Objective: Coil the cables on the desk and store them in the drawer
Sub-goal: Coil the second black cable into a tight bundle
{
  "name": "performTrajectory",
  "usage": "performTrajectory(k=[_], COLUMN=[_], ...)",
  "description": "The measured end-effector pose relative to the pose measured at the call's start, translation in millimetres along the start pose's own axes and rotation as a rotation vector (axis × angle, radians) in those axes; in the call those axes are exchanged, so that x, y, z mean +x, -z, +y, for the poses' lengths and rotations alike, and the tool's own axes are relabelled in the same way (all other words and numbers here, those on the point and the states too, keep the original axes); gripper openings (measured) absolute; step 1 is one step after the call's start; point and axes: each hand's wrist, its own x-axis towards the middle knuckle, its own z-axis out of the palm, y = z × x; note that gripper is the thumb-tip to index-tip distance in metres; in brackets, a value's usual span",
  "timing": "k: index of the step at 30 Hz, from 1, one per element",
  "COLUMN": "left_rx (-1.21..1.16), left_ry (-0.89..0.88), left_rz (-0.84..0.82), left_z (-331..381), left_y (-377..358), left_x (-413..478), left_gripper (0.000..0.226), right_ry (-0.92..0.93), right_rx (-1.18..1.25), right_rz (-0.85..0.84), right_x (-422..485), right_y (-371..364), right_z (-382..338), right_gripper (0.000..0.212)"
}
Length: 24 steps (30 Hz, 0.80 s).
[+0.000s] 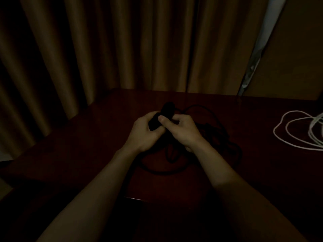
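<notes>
Left hand point(145, 132) and right hand point(184, 132) curl fingers round the black cable's point(199, 105) rigid end block point(167, 109), a sound hold; the cord looks limp and light.

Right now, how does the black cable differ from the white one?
The black cable lies mid-desk, its blocky end gripped by the left hand and right hand; the white cable lies untouched at the right edge. Black sprawls in loose tangled loops; white forms tidier rings. Both rest on the desk.
</notes>
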Motion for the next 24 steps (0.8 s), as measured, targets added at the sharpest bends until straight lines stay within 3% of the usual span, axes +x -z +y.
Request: performTrajectory(k=[5,8,11,18,24], left_rx=[-0.326,-0.381,-0.372,-0.132,0.388], left_ry=[0.097,0.168,0.126,-0.068,-0.117], left_rz=[-0.093,-0.164,-0.243,0.04,0.252], left_z=[2,-3,-6,-11,-11], left_y=[8,12,12,3,0], left_x=[2,4,3,3,-3], left_gripper=[0.028,0.034,0.031,0.03,0.044], right_ry=[-0.006,0.008,0.028,0.031,0.045], right_rx=[0.105,0.186,0.167,0.115,0.095], right_rz=[-0.092,-0.101,-0.078,0.026,0.018], right_x=[1,0,-3,0,1], right_y=[12,12,10,-2,-14], right_z=[0,-1,-1,1,4], right_gripper=[0.026,0.024,0.022,0.024,0.019])
